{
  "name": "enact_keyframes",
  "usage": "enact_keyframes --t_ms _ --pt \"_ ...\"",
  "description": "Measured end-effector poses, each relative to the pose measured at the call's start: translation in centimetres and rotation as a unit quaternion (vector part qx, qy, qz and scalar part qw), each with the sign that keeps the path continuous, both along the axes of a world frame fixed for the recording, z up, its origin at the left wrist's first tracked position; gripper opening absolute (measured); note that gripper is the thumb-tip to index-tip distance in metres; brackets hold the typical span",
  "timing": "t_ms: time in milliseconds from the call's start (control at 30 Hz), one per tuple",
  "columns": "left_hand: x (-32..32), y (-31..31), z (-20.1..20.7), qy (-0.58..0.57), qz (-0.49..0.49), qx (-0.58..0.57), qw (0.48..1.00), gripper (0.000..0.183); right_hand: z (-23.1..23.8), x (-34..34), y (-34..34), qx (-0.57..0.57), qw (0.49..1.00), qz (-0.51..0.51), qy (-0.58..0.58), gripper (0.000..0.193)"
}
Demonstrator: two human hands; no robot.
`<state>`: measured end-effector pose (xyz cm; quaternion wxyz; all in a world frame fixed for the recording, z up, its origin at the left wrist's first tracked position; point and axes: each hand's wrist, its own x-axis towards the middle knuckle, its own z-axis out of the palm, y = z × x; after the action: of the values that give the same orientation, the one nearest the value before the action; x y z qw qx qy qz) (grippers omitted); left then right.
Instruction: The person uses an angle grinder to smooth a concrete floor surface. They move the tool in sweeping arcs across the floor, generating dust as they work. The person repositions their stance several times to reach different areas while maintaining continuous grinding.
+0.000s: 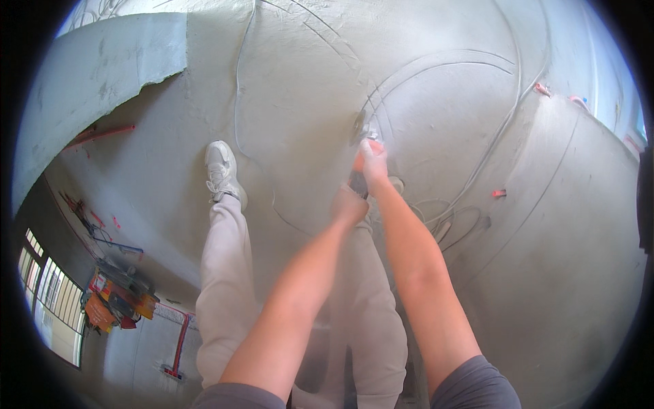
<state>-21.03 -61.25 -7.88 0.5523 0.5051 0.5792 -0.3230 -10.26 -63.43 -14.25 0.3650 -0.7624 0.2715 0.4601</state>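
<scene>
Both my hands are wrapped round an angle grinder [358, 178] with an orange-red and dark body. My left hand [348, 206] grips its rear end, nearer my legs. Farther forward, my right hand [373, 162] closes over the front of the body, just behind the metal head. The cutting disc [357, 127] stands on edge at the floor, blurred and hazy; whether it touches, I cannot tell. Curved cut lines [436, 66] run over the grey concrete floor [300, 102] beyond the disc.
A thin cable [238, 102] trails between my feet, near my left shoe [221, 167]. Looped cables [446, 218] lie right of my hands. A red pipe [112, 134] and a pile of bags and tools [116, 296] are at left. Pale dust hazes the air.
</scene>
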Motion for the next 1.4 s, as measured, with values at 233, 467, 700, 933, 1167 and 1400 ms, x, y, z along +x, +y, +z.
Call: enact_keyframes --t_ms 233,467,700,933,1167,1400 --pt "-3.5 -3.0 1.5 0.021 0.037 0.020 0.999 0.056 1.1 -3.9 -2.7 0.007 1.000 0.002 0.028 0.063" --pt "1.8 0.1 1.5 0.070 -0.074 0.051 0.993 0.056 -0.5 0.1 -0.6 0.008 1.000 -0.020 0.009 0.072" --pt "9.3 6.4 1.5 0.055 -0.161 0.052 0.984 0.056 -3.2 6.3 2.3 0.095 0.985 -0.144 -0.015 0.071" --pt "14.8 11.2 3.3 0.077 -0.240 -0.002 0.968 0.059 -3.5 9.1 4.2 0.087 0.976 -0.202 -0.001 0.067" --pt "15.6 12.6 3.0 0.086 -0.249 -0.034 0.964 0.055 -3.0 10.5 5.2 0.054 0.971 -0.233 0.028 0.062" --pt "17.6 13.5 2.7 0.081 -0.268 -0.034 0.960 0.056 -3.0 12.4 5.5 0.036 0.966 -0.249 0.054 0.064"
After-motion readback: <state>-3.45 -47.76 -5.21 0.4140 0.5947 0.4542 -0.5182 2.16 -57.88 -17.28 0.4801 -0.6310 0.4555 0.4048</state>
